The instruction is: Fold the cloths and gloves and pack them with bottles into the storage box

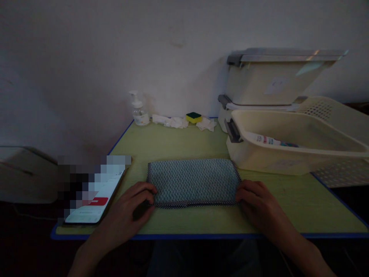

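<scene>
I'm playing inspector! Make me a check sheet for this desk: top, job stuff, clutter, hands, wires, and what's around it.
Surface: greenish table, blue edging.
Job's things: blue-grey cloth with a patterned border, lying spread out.
Clutter: pump bottle, crumpled white tissue, yellow-and-green sponge, lit-screen device; open cream bin with a printed package inside; stacked lidded boxes behind it.
Hands: left hand at the cloth's near left corner, right hand at its right edge; whether they pinch it is unclear.
Cables: thin cord-like line low at left; too dark to be sure.
Surroundings: plain wall behind.
</scene>
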Demonstrator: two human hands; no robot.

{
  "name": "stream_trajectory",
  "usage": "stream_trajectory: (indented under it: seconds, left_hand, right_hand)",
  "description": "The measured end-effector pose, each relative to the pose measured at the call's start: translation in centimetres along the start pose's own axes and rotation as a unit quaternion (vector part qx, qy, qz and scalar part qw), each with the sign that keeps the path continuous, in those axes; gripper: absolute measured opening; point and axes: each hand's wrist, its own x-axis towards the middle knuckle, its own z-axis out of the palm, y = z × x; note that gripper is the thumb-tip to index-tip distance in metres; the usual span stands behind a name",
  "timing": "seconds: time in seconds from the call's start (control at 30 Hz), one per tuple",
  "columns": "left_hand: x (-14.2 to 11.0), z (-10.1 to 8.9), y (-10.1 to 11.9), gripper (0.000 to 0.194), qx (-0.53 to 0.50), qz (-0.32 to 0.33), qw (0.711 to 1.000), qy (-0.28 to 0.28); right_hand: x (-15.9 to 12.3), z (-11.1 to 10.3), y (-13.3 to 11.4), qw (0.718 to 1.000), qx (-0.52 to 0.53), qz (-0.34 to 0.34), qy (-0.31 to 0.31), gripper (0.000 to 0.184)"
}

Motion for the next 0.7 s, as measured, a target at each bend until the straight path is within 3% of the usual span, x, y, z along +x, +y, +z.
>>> stream_trajectory:
  seconds: [0.17,0.43,0.57,0.7]
  left_hand:
    - [0.0,0.0,0.1,0.009,0.001,0.0,1.0,0.001]
    - [-0.3,-1.6,0.5,0.011,0.056,0.023,0.998,-0.017]
    - [2.4,-2.7,2.4,0.019,0.101,0.049,0.993,-0.03]
    - [6.7,-1.2,4.8,0.026,0.156,0.041,0.987,-0.014]
  right_hand:
    - [0.0,-0.1,-0.1,1.0,0.006,0.009,-0.018,0.025]
    - [-0.5,-2.8,-0.4,0.994,0.038,-0.003,-0.102,0.037]
    - [1.7,-3.1,-1.4,0.997,0.03,-0.019,-0.062,0.035]
    - [5.5,-1.0,-2.7,0.995,0.017,-0.046,-0.081,0.039]
